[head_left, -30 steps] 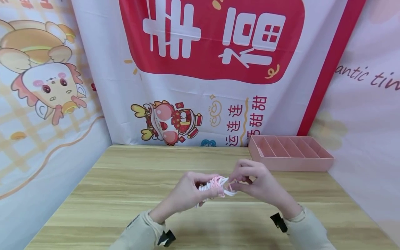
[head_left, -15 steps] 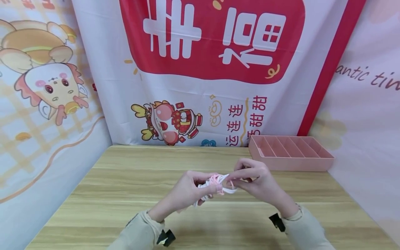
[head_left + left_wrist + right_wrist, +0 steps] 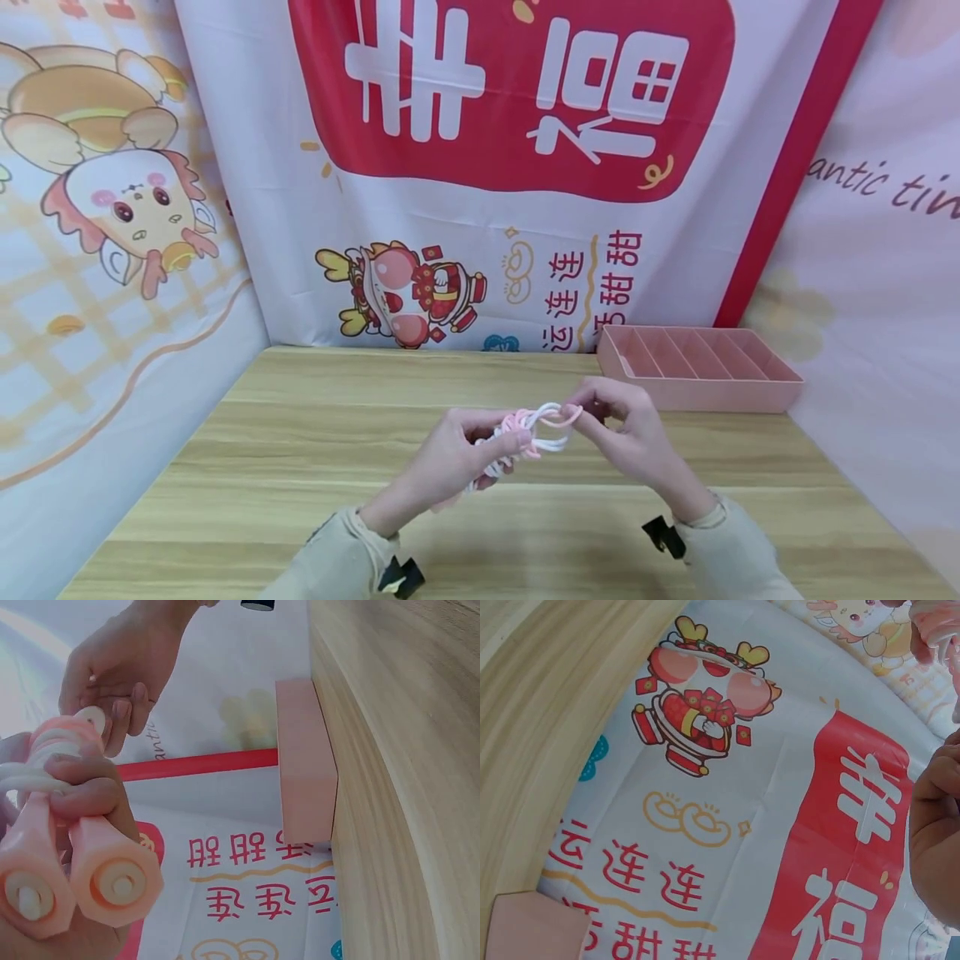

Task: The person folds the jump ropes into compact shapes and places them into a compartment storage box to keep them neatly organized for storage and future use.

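A jump rope (image 3: 516, 422) with its white and pink cord wound into a bundle is held up above the table. My left hand (image 3: 459, 457) grips this bundle, thumb across the front. In the left wrist view its two pink handles (image 3: 118, 879) stick out below the fingers, side by side, ends toward the camera. Cord loops (image 3: 553, 445) stand out from the bundle's right end. With thumb and forefinger my right hand (image 3: 628, 427) pinches the tip of a pink loop. Only part of that hand and the bundle shows at the right wrist view's edge.
A pink divided organizer box (image 3: 712, 393) stands at the table's back right corner. The wood table (image 3: 315, 467) meets a printed cloth backdrop (image 3: 450, 208) behind, with further cloths at both sides.
My right fingers have shifted upward and now pinch the pink loop, which is drawn out to the right. The white loops have spread wider. My left hand keeps its grip on the bundle.
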`<state>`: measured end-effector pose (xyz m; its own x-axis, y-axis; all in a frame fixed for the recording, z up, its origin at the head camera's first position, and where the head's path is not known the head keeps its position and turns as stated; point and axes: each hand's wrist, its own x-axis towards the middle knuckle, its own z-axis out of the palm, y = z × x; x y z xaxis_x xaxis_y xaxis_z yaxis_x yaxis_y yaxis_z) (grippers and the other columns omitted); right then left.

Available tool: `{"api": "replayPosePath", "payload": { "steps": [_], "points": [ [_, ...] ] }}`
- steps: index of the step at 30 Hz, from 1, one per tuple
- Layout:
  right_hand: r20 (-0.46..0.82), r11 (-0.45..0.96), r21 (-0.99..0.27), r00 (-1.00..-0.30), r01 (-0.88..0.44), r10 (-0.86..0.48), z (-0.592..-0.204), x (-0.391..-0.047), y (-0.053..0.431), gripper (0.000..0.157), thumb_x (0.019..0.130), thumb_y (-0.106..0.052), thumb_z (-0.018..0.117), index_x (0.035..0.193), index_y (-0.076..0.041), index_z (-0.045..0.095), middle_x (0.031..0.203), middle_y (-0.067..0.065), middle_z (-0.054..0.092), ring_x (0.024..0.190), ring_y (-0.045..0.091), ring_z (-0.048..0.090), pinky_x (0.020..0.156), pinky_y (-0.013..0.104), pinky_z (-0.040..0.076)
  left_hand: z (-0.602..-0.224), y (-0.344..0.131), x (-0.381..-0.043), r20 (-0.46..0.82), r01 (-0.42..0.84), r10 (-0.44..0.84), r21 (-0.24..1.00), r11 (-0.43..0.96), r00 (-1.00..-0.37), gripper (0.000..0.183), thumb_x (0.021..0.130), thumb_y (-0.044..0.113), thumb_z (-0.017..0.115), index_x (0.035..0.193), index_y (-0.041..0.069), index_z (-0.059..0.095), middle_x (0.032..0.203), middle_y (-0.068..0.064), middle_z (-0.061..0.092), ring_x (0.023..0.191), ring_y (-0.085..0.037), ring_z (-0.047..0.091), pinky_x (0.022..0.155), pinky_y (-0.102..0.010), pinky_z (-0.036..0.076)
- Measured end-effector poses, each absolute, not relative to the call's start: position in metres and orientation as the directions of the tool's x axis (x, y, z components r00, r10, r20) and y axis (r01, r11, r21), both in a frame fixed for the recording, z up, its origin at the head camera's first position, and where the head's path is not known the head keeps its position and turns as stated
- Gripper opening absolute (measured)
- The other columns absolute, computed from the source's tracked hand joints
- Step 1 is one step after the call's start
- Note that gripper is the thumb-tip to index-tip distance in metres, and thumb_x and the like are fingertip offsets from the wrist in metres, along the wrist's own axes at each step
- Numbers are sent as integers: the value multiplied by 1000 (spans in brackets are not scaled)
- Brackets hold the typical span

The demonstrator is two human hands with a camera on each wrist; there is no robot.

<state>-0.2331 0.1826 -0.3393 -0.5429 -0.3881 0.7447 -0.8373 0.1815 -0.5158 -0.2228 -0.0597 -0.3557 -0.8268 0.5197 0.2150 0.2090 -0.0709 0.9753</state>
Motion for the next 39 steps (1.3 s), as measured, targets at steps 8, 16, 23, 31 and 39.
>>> {"api": "replayPosePath", "payload": {
  "steps": [8,16,23,31,39],
  "points": [
    [617,248,-676,-717,-694,-324,-339,-234,187,15,92,4,64,89,-10,69,73,3,60,56,16,45,46,27,39,-356,-57,-223,180,73,473,969,-236,-862,34,94,27,70,109,-4,70,70,-9,60,49,-14,45,39,-21,36],
    [482,314,-743,-798,-591,-363,-337,-241,195,13,94,-5,66,81,-8,65,64,2,49,54,14,42,45,26,34,-357,-62,-228,186,51,432,951,-305,-883,31,97,30,66,103,0,69,70,-9,57,46,-13,46,40,-20,39],
    [452,410,-657,-765,-633,-458,-338,-240,194,16,92,-11,70,78,-14,64,61,-4,45,53,11,41,44,25,33,-356,-66,-230,193,79,362,948,-307,-912,38,97,36,64,108,-1,66,71,-10,57,48,-14,48,43,-21,42],
    [460,463,-546,-712,-698,-531,-337,-240,195,25,89,-4,70,77,-23,60,61,-11,45,54,8,42,47,25,37,-356,-65,-231,185,103,228,939,-327,-956,45,91,40,70,108,-1,68,72,-13,56,49,-16,48,42,-21,42],
    [448,553,-447,-711,-703,-543,-337,-242,197,24,87,-3,71,76,-22,62,64,-13,46,57,6,43,49,26,39,-356,-63,-230,229,174,112,914,-366,-967,45,90,39,73,103,-3,70,68,-14,55,46,-16,46,40,-22,40]
  ]
}}
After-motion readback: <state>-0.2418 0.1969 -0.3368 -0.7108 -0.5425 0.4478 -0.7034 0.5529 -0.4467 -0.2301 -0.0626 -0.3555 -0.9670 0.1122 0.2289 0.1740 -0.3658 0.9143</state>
